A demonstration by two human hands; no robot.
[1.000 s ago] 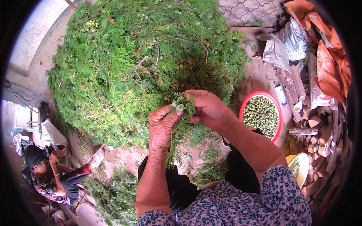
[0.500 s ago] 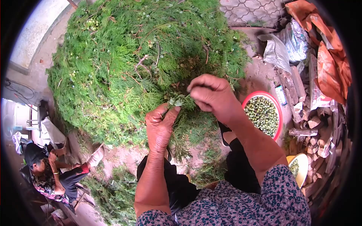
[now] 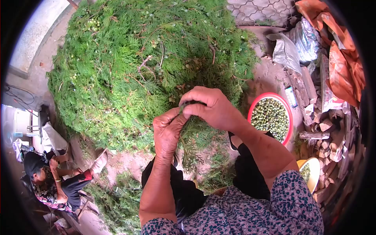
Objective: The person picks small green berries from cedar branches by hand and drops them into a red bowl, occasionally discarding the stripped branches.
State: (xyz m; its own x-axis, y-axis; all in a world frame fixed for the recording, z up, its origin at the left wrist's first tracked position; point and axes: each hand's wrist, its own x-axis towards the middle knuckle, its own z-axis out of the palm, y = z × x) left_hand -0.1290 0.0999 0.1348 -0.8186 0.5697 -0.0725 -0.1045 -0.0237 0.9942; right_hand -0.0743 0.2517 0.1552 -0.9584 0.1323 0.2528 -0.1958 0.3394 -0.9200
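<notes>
A green sprig (image 3: pixel 189 150) hangs below my two hands, its feathery tip pointing down toward my lap. My left hand (image 3: pixel 167 131) pinches its upper part between thumb and fingers. Touching the left fingertips, my right hand (image 3: pixel 209 107) has its thumb and fingers closed at the top of the sprig; what lies between them is mostly hidden. Just beyond both hands rises a large heap of green branches (image 3: pixel 113 78). To the right stands a red-rimmed basin (image 3: pixel 290 117) full of small green cones.
A yellow bowl (image 3: pixel 314 176) with some green pieces is at the lower right, beside stacked firewood (image 3: pixel 327 147). Sacks (image 3: pixel 285 53) and an orange sheet (image 3: pixel 344 72) lie at the upper right. Another person (image 3: pixel 51 176) sits at the lower left. Cut branches (image 3: pixel 117 203) cover the ground nearby.
My right hand has moved left and slightly down onto the left fingertips, closing at the sprig's top. The pale green cones seen there before are now covered. My left hand has barely moved.
</notes>
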